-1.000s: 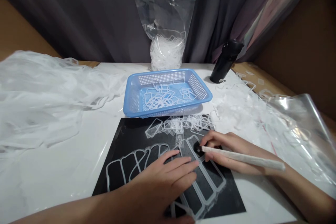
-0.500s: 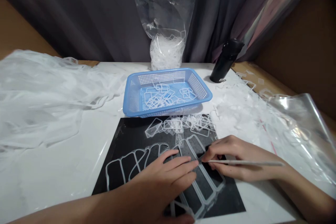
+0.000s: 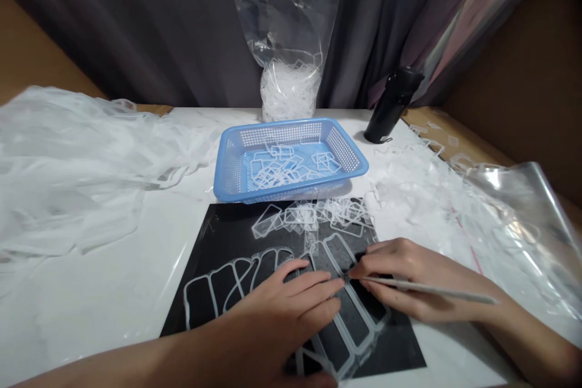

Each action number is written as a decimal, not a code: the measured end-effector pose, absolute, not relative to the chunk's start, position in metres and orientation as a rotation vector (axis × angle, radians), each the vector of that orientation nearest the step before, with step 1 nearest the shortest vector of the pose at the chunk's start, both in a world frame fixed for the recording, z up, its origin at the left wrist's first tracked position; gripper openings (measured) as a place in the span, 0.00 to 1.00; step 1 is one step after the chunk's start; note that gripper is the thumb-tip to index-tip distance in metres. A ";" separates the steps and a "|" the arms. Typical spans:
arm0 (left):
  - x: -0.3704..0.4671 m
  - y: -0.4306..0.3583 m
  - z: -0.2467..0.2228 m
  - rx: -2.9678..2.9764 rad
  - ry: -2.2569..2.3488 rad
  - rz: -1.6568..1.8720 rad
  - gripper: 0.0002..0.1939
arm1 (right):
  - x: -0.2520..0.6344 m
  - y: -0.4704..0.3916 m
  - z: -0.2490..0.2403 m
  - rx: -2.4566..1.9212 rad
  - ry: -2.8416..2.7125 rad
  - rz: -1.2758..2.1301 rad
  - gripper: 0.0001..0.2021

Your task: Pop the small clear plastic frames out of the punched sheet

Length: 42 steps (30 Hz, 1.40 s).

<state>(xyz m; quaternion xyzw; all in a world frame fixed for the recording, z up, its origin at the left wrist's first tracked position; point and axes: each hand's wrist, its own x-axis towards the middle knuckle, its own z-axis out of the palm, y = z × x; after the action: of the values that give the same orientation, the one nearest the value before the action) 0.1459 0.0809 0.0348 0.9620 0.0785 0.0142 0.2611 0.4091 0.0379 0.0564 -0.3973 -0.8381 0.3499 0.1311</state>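
My left hand lies with fingers spread over a row of joined, translucent white rectangular frames on a black mat. In a pen-like grip, my right hand is closed on a thin, pale stick-like tool. The tool's tip is near the left fingertips, at a bar between two frames; whether it touches cannot be made out. Part of the frame row is hidden under my left hand and forearm. Beyond the hands, a heap of small white rectangular frames rests along the mat's far edge.
Behind the mat stands a blue basket holding several small frames. A clear zip bag of white pieces and a black bottle stand farther back. White sheet material piles up at left; scraps and clear plastic lie at right.
The rear end of the stick-like tool has dipped slightly, and my right hand has shifted a little. My left hand and the frames look unmoved.
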 end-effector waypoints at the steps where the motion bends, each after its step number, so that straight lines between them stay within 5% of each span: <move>1: 0.146 0.081 0.035 2.607 0.209 0.048 0.29 | 0.408 0.037 0.056 -1.149 -2.463 0.970 0.11; 12: 0.146 0.084 0.037 2.627 0.171 0.040 0.29 | 0.402 0.031 0.056 -1.126 -2.511 0.798 0.11; 22: 0.145 0.083 0.037 2.596 0.180 0.056 0.28 | 0.400 0.032 0.037 -0.982 -2.710 0.037 0.15; 33: 0.141 0.083 0.026 2.546 0.190 0.151 0.29 | 0.414 0.042 0.056 -1.406 -1.777 -0.432 0.13; 42: 0.142 0.082 0.030 2.552 0.194 0.107 0.29 | 0.414 0.043 0.054 -1.446 -1.607 -0.610 0.16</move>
<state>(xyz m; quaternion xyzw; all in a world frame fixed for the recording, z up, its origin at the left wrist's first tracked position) 0.1416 0.0824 0.0300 0.9547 0.0724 0.0402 0.2857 0.4136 0.0430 0.0544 -0.5803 -0.6448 -0.2449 0.4329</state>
